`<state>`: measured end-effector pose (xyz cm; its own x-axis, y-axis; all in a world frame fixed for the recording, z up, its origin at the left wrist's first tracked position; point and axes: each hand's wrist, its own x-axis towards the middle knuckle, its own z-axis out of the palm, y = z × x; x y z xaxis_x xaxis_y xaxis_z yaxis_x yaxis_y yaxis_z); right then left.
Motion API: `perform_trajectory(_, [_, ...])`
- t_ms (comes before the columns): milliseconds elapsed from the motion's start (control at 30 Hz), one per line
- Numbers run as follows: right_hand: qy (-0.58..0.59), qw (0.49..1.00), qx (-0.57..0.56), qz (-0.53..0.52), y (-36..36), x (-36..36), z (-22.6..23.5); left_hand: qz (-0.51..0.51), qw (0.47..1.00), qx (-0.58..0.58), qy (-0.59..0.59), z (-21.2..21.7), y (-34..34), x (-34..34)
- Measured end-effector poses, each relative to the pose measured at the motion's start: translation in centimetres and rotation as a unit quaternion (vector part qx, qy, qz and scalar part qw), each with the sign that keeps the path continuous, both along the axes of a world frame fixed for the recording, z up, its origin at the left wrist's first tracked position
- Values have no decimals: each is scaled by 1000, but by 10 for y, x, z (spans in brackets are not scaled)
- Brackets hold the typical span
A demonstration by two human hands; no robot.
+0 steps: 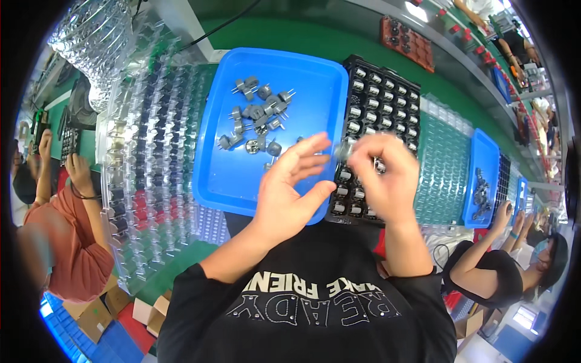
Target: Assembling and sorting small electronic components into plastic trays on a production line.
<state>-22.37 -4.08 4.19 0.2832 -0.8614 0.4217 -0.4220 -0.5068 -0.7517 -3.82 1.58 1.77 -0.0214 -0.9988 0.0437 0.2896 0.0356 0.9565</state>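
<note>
My right hand point(387, 172) is over the black tray, its thumb and fingertips pinched on a small grey part point(344, 150) that is smeared by motion. My left hand point(292, 187) is held over the right side of the blue tray point(212, 172), fingers stretched out and thumb apart, holding nothing that shows. Several small round grey parts with metal pins point(257, 112) lie in a loose heap in the blue tray. Rows of silvery cylindrical parts fill the black tray point(339, 222), which stands against the blue tray's right side and is partly hidden by my right hand.
Clear plastic blister trays point(163, 151) are stacked on the left, and another clear tray point(445, 163) lies to the right. Beyond it is a second blue tray point(472, 215). A reddish-brown tray point(417, 57) sits farther back. Co-workers sit on both sides.
</note>
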Motion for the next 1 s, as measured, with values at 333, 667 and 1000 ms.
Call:
perform_trajectory(333, [336, 941, -38, -26, -121, -28, -44, 54, 982, 14, -179, -21, 15, 39])
perform_trajectory(667, [281, 847, 248, -377, -334, -202, -54, 80, 963, 41, -253, -6, 25, 58])
perform_trajectory(1000, [80, 824, 469, -309, -366, -171, -74, 91, 962, 53, -252, -7, 31, 53])
